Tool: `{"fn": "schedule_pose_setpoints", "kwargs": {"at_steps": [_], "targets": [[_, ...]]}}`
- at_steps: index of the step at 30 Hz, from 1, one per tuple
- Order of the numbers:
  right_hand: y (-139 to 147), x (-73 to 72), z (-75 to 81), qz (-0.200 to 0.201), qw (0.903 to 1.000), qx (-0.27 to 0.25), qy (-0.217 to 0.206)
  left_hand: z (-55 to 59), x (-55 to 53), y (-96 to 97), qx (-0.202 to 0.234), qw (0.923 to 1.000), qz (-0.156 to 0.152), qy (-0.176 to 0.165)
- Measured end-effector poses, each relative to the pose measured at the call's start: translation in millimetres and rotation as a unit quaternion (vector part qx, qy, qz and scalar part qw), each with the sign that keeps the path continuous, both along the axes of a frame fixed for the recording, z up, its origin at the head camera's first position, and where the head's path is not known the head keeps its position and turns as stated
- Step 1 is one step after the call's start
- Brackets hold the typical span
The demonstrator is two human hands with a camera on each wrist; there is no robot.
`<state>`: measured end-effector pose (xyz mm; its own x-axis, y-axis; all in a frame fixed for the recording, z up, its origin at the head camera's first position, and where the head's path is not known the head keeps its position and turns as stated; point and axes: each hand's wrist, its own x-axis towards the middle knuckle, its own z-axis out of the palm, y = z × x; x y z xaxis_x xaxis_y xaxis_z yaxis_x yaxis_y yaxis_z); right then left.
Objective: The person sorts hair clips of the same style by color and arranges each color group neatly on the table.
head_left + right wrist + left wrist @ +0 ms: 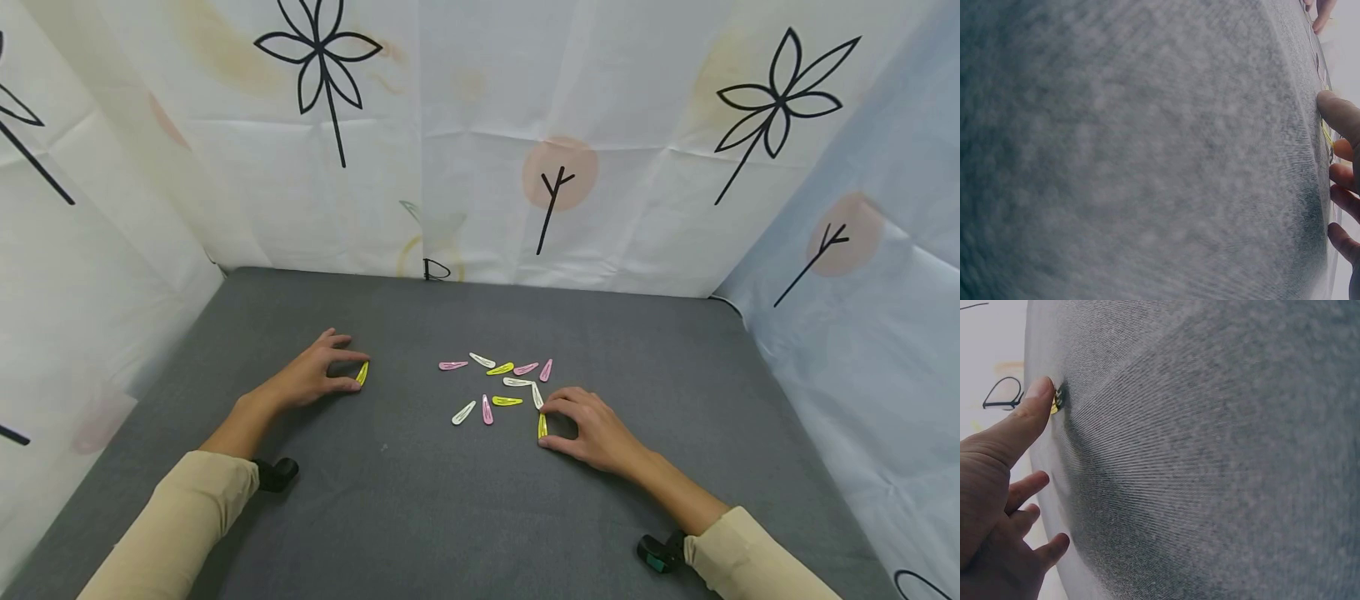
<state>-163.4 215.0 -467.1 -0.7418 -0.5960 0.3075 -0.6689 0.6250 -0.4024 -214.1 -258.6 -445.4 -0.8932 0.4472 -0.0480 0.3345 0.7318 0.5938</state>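
Observation:
On the left of the grey table, my left hand (318,372) pinches a yellow snap hair clip (363,373) between thumb and forefinger. In the left wrist view the thumb (1032,412) hides most of that clip (1056,401). My right hand (588,425) pinches another yellow hair clip (542,426) by its two ends, at the right edge of a loose group of clips. A white clip (537,396) lies right at the right forefinger's tip. Nearby in the group are a yellow clip (507,402), a pink clip (487,410) and a white clip (463,413).
Farther back lie more clips: pink (453,366), white (482,361), yellow (500,369) and several others. The grey tabletop (405,517) ends at a white printed curtain (480,167) behind and on both sides. Black wrist cameras (277,475) sit under both forearms.

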Motion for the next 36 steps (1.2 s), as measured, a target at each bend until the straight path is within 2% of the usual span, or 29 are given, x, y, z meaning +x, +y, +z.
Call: {"fn": "schedule_pose_setpoints", "kwargs": {"at_steps": [4, 11, 16, 32, 36], "targets": [[0.3, -0.6, -0.8, 0.003, 1.0000, -0.001, 0.006, -1.2, -0.2, 0.9, -0.010, 0.9999, 0.000, 0.004], [0.0, 0.4, 1.0, -0.005, 0.9999, -0.001, -0.016, -3.9, -1.3, 0.0, -0.027, 0.9994, 0.004, 0.023], [-0.5, 0.6, 1.2, -0.004, 0.9998, -0.003, -0.019, -3.4, -0.5, 0.0, -0.033, 0.9991, 0.012, 0.025], [-0.2, 0.0, 1.0, -0.005, 0.9998, 0.002, -0.018, -1.3, 1.5, 2.4, -0.035, 0.9990, 0.017, 0.023], [-0.3, -0.3, 1.4, -0.007, 0.9998, 0.003, -0.018, 0.1, 1.2, 3.5, -0.032, 0.9988, 0.019, 0.033]]}}
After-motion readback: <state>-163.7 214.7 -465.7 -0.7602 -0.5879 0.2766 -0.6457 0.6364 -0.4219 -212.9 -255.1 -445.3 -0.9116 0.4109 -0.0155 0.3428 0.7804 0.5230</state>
